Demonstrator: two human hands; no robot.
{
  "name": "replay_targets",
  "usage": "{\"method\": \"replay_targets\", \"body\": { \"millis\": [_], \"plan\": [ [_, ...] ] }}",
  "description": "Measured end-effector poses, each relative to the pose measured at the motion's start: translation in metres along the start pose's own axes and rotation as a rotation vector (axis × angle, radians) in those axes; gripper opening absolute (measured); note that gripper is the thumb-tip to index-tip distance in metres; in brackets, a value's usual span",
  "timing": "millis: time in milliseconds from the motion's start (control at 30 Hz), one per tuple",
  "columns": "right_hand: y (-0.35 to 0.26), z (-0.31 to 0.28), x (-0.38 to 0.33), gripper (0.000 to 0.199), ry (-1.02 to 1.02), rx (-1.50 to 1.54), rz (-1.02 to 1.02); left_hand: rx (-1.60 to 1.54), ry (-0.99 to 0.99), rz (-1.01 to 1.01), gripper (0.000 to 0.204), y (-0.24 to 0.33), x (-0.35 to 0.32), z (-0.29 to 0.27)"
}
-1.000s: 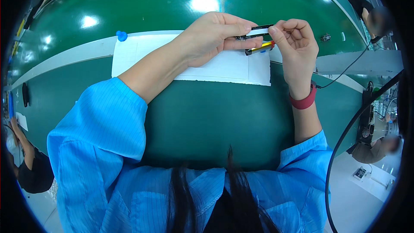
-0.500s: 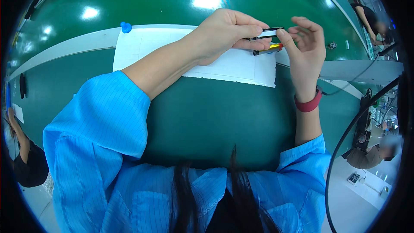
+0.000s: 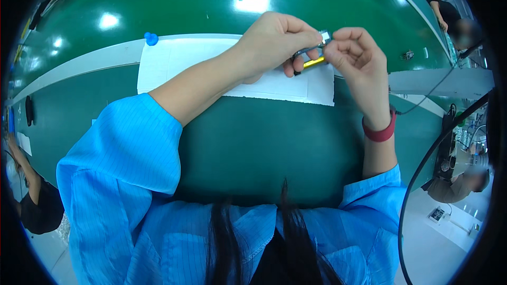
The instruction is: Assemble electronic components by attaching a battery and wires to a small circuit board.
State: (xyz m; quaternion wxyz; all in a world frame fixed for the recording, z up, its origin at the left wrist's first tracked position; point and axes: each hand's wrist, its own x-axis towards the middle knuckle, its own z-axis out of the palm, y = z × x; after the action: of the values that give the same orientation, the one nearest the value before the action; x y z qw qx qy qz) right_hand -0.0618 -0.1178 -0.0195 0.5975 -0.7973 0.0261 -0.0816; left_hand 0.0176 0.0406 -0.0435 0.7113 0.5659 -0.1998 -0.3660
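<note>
My left hand [image 3: 277, 39] pinches a small dark piece with a shiny silver end [image 3: 325, 37] between thumb and fingers. Just below it, a slim yellow bar with a dark end [image 3: 315, 63] shows beside my left fingertips; whether the two are joined is hidden. My right hand [image 3: 360, 58], a red band on its wrist, has its thumb and forefinger closed at the silver end, its other fingers curled loosely. Both hands are above the right part of a white sheet [image 3: 185, 68].
A blue knob-shaped object [image 3: 151, 38] sits at the sheet's far left corner. The green bench [image 3: 264, 142] has a pale ledge across it. Small metal parts [image 3: 407, 54] lie at the far right. A black cable [image 3: 414, 190] curves down on the right. Other people work on both sides.
The dark piece has turned and tilted, now showing its silver end. My right hand has moved slightly left, its fingers closing toward that end. The yellow bar has shifted left with my left fingers.
</note>
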Motion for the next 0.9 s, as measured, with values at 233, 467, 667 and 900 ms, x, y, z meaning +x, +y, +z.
{"method": "replay_targets", "body": {
  "millis": [233,467,667,900],
  "plan": [
    [-0.014,0.002,-0.012,0.02,-0.018,-0.288,-0.196,-0.057,-0.042,-0.062,0.019,-0.002,0.0,0.006],
    [-0.001,-0.009,0.003,0.022,-0.008,0.124,0.039,0.07,0.031,-0.01,0.02,-0.004,0.0,0.009],
    [0.005,-0.011,0.004,0.023,-0.081,0.149,0.055,0.039,-0.233,-0.149,0.025,0.008,0.001,-0.011],
    [-0.008,-0.017,0.0,0.022,-0.114,-0.338,-0.463,-0.334,-0.485,-0.24,0.036,0.008,0.0,-0.021]
  ]
}}
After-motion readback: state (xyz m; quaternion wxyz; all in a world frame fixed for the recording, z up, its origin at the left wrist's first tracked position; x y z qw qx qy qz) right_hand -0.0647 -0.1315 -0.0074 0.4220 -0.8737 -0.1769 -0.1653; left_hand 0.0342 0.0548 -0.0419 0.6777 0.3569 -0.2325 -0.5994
